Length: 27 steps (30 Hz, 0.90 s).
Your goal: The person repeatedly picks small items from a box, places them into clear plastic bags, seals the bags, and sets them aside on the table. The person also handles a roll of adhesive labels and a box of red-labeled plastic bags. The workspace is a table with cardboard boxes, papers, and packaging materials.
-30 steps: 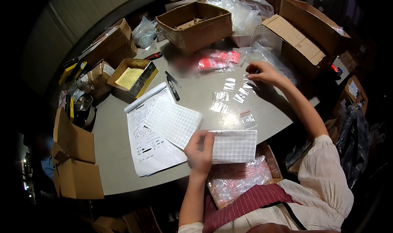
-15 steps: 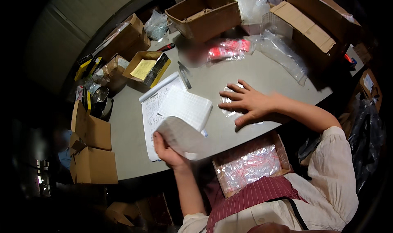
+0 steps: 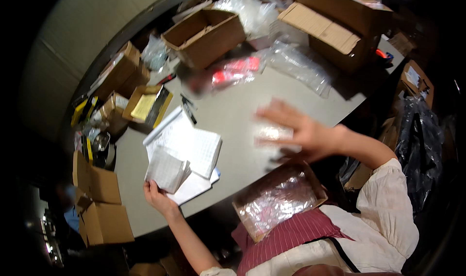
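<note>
My left hand (image 3: 159,198) grips the lower edge of a small squared-paper notebook (image 3: 166,170), its pages curling at the right side. Under and beside it lie a larger writing pad (image 3: 167,125) with handwriting and another squared sheet or booklet (image 3: 206,150). My right hand (image 3: 310,133), smeared by motion, is above the table with its fingers apart and nothing in them. Partly beneath its fingers is a small clear plastic packet (image 3: 273,132). At the table's near edge, against my body, a cardboard box (image 3: 236,206) holds clear bags of small parts.
Red-labelled packets (image 3: 238,71), a clear plastic bag (image 3: 301,65) and an open carton (image 3: 206,48) sit along the far side. Black pens (image 3: 189,110) lie beyond the pad, near a small box with yellow paper (image 3: 144,106). A carton (image 3: 108,218) stands at the left edge.
The view has shifted, so the table's things sit further left. The notebook in my left hand has tipped back toward the pad and its pages have settled. My right hand has lifted from the packet.
</note>
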{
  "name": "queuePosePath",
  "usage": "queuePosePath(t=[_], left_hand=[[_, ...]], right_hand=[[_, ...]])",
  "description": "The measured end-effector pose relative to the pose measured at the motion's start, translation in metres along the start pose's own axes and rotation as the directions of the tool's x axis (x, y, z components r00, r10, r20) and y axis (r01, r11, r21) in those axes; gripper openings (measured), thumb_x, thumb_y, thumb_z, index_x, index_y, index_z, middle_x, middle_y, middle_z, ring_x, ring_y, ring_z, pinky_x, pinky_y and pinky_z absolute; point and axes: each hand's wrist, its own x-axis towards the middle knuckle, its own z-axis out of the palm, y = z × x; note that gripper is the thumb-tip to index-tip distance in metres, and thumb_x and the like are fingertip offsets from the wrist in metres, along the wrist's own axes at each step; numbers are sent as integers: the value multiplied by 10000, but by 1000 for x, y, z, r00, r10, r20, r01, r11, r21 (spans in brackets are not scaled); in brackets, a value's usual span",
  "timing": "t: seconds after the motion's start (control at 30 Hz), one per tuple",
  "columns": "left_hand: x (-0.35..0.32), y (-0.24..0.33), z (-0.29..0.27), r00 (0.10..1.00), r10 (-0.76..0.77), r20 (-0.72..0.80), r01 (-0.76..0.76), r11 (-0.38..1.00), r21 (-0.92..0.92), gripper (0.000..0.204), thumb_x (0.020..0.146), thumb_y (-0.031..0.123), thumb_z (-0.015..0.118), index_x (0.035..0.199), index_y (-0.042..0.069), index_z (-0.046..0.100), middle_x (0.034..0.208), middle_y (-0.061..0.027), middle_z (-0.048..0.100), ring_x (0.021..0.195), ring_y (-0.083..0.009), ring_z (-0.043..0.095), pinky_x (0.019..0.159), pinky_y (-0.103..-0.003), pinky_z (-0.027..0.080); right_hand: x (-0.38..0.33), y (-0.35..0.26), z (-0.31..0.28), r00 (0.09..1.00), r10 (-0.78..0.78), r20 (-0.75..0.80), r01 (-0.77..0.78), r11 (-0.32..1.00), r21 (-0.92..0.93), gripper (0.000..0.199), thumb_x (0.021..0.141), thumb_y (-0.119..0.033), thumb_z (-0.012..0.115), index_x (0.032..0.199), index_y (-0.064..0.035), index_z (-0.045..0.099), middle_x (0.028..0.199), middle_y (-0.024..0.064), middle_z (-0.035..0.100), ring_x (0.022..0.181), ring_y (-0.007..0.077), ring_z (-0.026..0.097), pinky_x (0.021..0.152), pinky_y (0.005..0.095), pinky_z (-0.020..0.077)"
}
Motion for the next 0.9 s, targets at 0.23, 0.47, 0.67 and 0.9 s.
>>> queuePosePath(t=[0.23,0.47,0.67,0.9], left_hand=[[-6,-14,21,995,94,45,-100,979,178,442,1015,18,519,1419,-131,420,1426,-270,509,1278,-313,547,1108,-415,406],[2,-23,6,989,146,39,-151,952,268,453,996,-2,523,1425,-118,433,1406,-252,529,1258,-302,565,1093,-393,426],[-3,-22,16,989,134,64,-146,956,255,472,964,-42,527,1429,-84,461,1411,-220,539,1303,-296,540,1110,-393,416],[-18,-10,25,956,291,36,-263,800,540,420,960,-47,522,1380,-59,532,1441,-194,526,1328,-339,522,1127,-450,420]], right_hand=[[-40,138,-205,681,-41,-731,-637,459,-619,548,849,-175,731,1358,-21,599,1475,234,528,1404,407,465,1211,546,297],[-54,161,-254,555,624,-549,-780,163,-604,407,777,-325,759,1078,-52,753,988,216,736,991,392,702,921,491,537],[-96,123,-216,749,285,-598,-662,286,-692,200,675,-184,670,836,-79,724,776,171,692,767,388,665,754,494,529],[-103,-16,-123,863,141,-485,-479,531,-699,142,678,-97,775,790,-81,689,658,90,606,627,289,606,672,428,476]])
